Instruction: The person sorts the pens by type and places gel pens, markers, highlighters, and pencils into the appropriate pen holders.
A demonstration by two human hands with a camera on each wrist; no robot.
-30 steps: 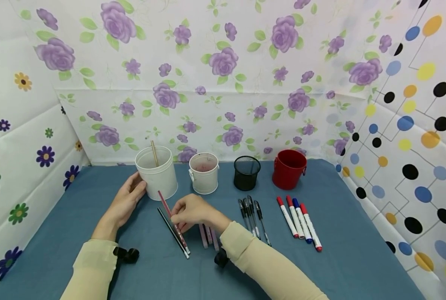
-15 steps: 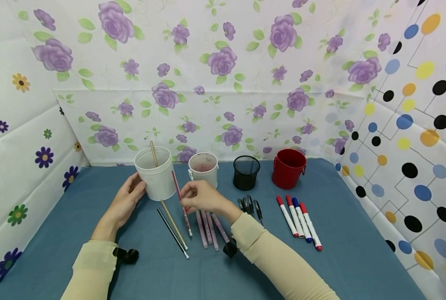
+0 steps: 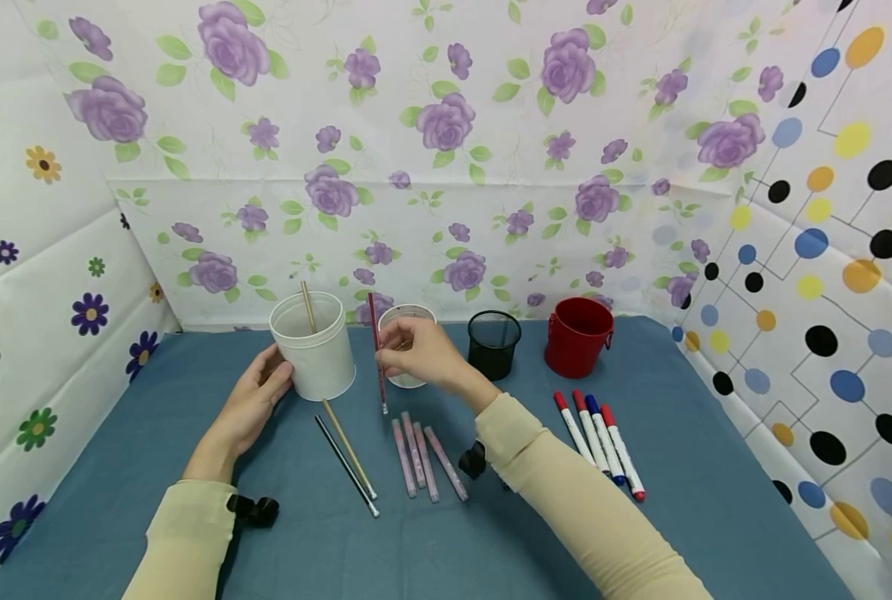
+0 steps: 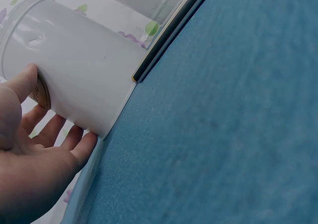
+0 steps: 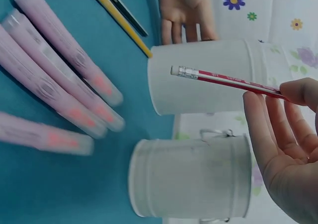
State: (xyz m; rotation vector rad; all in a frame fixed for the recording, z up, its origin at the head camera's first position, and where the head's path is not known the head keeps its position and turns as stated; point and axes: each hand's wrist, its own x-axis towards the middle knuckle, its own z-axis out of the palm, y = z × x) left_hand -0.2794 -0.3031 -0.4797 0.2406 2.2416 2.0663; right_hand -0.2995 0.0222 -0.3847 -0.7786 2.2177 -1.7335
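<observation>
Pinching a red pencil (image 5: pixel 223 79), eraser end down, right hand (image 3: pixel 425 354) hangs above the worktop (image 3: pixel 386 558) near the small white bucket (image 5: pixel 191 177); left hand (image 3: pixel 251 400) holds the side of the large white bucket (image 3: pixel 320 367).

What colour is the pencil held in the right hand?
The pencil is red with a pale lengthwise stripe; it shows best in the right wrist view.

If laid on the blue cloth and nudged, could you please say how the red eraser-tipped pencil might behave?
The red eraser-tipped pencil looks stiff, unbent in the right hand. Being slim, it is probably light and may roll, though the matte blue cloth could slow it.
</observation>
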